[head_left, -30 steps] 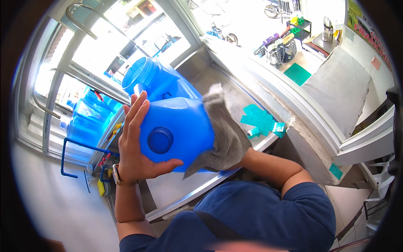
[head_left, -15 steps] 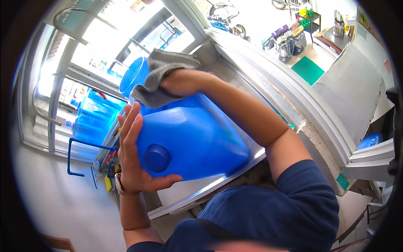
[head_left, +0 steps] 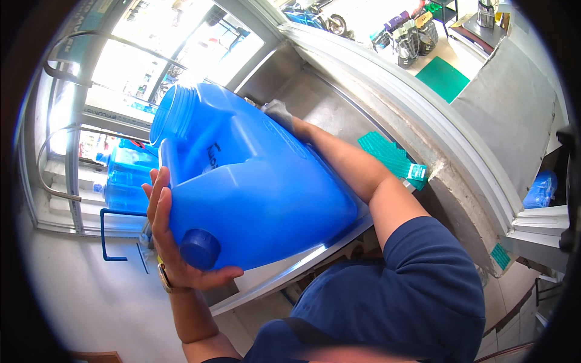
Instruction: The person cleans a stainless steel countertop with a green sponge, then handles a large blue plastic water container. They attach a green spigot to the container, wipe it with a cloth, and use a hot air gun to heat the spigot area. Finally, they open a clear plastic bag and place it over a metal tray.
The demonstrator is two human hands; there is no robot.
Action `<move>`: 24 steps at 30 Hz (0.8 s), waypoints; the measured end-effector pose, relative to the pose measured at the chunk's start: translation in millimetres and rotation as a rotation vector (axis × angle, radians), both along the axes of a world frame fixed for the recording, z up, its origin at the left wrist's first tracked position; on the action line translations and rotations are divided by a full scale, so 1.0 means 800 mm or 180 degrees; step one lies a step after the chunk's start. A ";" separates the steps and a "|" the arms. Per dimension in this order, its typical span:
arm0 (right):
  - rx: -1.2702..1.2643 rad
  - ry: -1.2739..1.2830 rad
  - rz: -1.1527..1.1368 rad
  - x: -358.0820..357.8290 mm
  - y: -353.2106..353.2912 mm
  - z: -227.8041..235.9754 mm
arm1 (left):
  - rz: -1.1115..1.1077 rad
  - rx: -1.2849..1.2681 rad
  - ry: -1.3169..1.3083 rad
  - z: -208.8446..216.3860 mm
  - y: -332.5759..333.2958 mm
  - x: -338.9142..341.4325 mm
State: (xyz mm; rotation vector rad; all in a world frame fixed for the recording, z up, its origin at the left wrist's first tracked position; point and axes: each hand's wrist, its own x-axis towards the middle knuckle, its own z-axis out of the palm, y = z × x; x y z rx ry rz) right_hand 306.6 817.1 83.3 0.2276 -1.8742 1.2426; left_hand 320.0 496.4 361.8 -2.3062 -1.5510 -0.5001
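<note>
The left grip (head_left: 175,254), a bare hand, is spread wide against the near left end of a large blue jug (head_left: 278,199), its fingers along the jug's edge and its thumb stretched below a dark blue cap (head_left: 201,248). The right grip (head_left: 299,129) holds a bunched grey cloth (head_left: 278,113) at the jug's far side; the jug hides part of that hand, so I cannot tell how tightly its fingers are curled. The jug lies tilted in front of the person, over a metal tabletop (head_left: 330,97), its wide threaded mouth (head_left: 174,116) open toward the window. Green strips (head_left: 390,154) lie in a loose pile to the right, beyond the right forearm. On the left, clear blue bottles (head_left: 130,181) stand by a bright window frame (head_left: 66,187) with bent metal bars, above a pale wall (head_left: 91,284). At the upper right, past a long white sill, I see a green mat (head_left: 442,78), several packed bags (head_left: 408,39) and part of a motorcycle (head_left: 336,24).
</note>
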 end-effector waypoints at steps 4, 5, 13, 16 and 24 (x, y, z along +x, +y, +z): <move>-0.0603 0.0376 0.0699 -0.011 0.008 0.123 | 0.0013 0.0019 -0.0135 -0.003 -0.002 0.000; -0.0916 0.0082 0.0993 -0.019 0.013 0.140 | 0.0009 0.0018 -0.0167 -0.004 -0.002 -0.001; -0.2206 -0.0681 0.0894 0.027 -0.031 0.004 | -0.0068 0.0090 -0.0175 -0.007 0.000 -0.002; -0.2420 -0.1105 0.0669 0.078 -0.070 0.000 | -0.0069 0.0122 -0.0219 -0.010 0.000 -0.001; -0.0596 0.0483 0.0380 0.101 -0.076 0.050 | -0.0204 0.0132 -0.0662 -0.020 0.006 -0.005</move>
